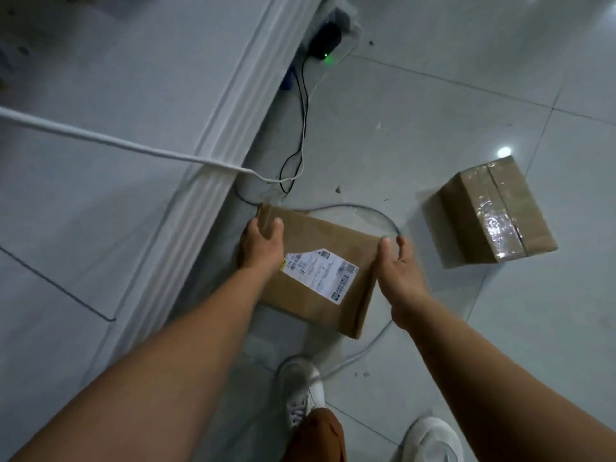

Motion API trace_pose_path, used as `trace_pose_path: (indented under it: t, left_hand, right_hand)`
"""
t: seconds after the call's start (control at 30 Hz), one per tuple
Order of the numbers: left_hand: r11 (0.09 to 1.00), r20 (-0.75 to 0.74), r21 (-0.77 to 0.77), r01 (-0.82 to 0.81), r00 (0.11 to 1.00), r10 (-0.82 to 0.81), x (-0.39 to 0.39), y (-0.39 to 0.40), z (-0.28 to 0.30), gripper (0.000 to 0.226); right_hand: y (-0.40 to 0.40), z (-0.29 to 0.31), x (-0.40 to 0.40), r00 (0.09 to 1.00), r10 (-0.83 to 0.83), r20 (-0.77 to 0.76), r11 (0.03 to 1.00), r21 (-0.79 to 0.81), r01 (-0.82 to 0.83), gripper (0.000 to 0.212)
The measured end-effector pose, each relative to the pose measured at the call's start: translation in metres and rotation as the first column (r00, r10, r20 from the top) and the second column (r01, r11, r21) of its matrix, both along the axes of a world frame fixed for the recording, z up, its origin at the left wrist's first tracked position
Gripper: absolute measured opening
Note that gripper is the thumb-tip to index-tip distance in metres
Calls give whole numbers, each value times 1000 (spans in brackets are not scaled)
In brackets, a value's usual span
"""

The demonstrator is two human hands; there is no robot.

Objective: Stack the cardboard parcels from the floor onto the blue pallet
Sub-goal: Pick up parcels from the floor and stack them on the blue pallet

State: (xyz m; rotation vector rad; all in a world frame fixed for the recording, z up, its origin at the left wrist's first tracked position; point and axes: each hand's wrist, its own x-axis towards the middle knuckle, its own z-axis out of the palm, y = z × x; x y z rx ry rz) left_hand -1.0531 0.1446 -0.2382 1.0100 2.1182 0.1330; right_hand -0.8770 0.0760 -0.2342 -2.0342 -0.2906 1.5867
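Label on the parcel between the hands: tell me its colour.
White with dark print and codes, on the label of the brown parcel; head view.

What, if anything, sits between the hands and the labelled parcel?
Nothing visible. The left hand is on the labelled parcel at its far left corner; the right hand is at its right edge. A grey cable loops on the floor behind it.

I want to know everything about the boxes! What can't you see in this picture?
- Blue pallet: nowhere in the head view, outside the frame.
- Words on the white label of the held parcel: too small and blurred.
- Floor beneath that parcel: hidden by it.
- Left hand fingertips: curled over the parcel's far edge.
- Taped parcel: far sides face away.
- Right hand: underside hidden.
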Motion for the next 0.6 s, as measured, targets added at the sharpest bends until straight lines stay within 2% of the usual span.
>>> trace_pose_path:
  t: [0.17,0.33,0.5,0.6]
  left_hand:
    - [1000,-79,-21,18,997,-19,-8,22,-41,73]
    - [999,-81,-26,-27,996,25,-13,25,-55,74]
    - [995,-92,2,-102,991,102,-2,6,-20,70]
    - [983,-20,6,-181,983,182,16,-11,19,71]
  right_hand:
    - [14,-53,-4,999,5,33,1000,-21,-4,65]
    - [18,-72,-11,997,-61,-50,994,-99,56,68]
    - [-3,-47,-2,989,-143,-26,986,-90,140,68]
    - [-19,-10,14,982,-189,12,979,-74,189,78]
